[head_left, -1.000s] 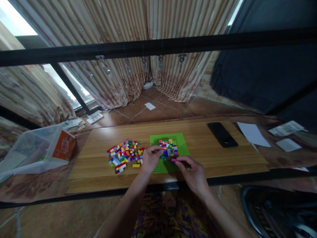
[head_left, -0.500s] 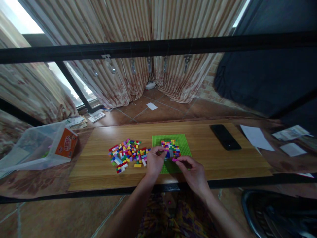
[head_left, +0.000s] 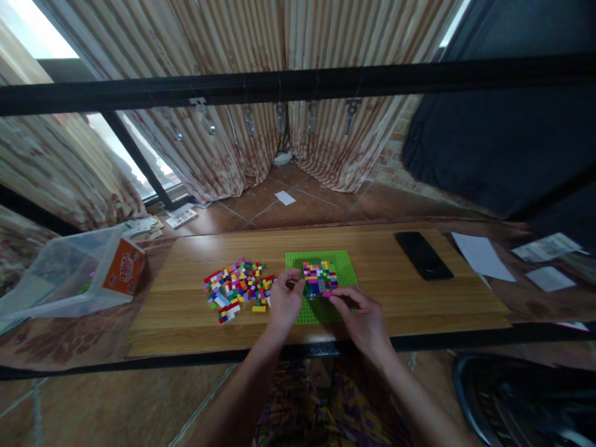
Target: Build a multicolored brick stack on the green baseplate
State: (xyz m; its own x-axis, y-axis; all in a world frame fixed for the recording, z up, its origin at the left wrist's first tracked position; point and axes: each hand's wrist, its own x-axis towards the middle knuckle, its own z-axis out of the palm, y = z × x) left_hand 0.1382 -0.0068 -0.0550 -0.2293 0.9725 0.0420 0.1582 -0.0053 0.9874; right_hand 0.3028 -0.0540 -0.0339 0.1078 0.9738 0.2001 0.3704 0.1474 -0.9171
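Note:
On the wooden board, a green baseplate [head_left: 345,267] carries a block of many-coloured toy bricks [head_left: 319,270] packed side by side. My right hand [head_left: 365,316] pinches a magenta brick [head_left: 327,295] between thumb and forefinger, at the near right edge of the packed bricks. My left hand [head_left: 285,300] is curved over the left part of the baseplate, beside the bricks, its thumb and forefinger apart with nothing visible between them. To its left lies a heap of loose bricks [head_left: 239,285] in mixed colours.
A black phone [head_left: 423,256] lies on the board [head_left: 186,332] at right, near a white sheet [head_left: 482,256]. At far left stands a clear plastic bin [head_left: 69,267] with an orange label. A black rail [head_left: 298,84] crosses in front of the curtains.
My left hand has drawn back a little to the left from the packed bricks, its fingertips parting. My right hand has brought the magenta brick slightly up, against the near edge of the bricks.

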